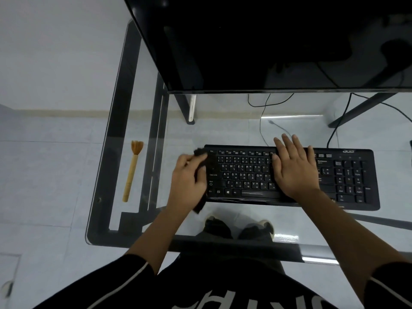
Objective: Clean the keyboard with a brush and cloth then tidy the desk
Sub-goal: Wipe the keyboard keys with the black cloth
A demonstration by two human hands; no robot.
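A black keyboard (347, 175) lies on the glass desk (107, 170). My left hand (187, 181) is closed on a dark cloth (200, 172) at the keyboard's left end, over the leftmost keys; part of the cloth hangs below my palm. My right hand (294, 170) lies flat with its fingers spread on the middle of the keyboard, pressing on it. A wooden brush (132, 170) with tan bristles lies alone on the glass to the left, apart from both hands.
A large black monitor (267, 41) stands behind the keyboard. Cables (263, 121) run behind the keyboard and under the glass. The desk's dark frame (124, 90) runs along the left edge. My shoes (238, 228) show through the glass.
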